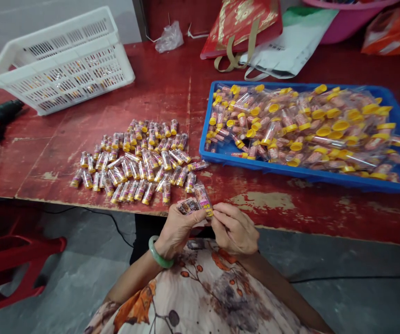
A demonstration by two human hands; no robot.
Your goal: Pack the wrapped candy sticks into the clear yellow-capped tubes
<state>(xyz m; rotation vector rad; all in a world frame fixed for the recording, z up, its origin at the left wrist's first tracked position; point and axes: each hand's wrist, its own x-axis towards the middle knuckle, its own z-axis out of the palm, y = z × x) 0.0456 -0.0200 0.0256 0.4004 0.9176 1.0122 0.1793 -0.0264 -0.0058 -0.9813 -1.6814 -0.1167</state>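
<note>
At the table's front edge, my left hand point(180, 225) holds a stack of printed labels point(187, 205) and one small tube point(203, 198) with a purple and yellow label and a yellow end. The fingers of my right hand point(236, 228) are pinched at the tube's lower end. Just beyond, to the left, several similar small labelled tubes point(140, 167) lie spread on the red table point(60, 153). To the right, a blue tray point(272, 170) is piled with clear-wrapped tubes with yellow caps point(300, 125).
A white plastic basket point(71, 76) stands at the back left, near a dark heat gun point(0, 116) with a cable. Bags point(248, 28) and a pink basin point(349, 21) are at the back right. A red stool point(15, 264) stands below left.
</note>
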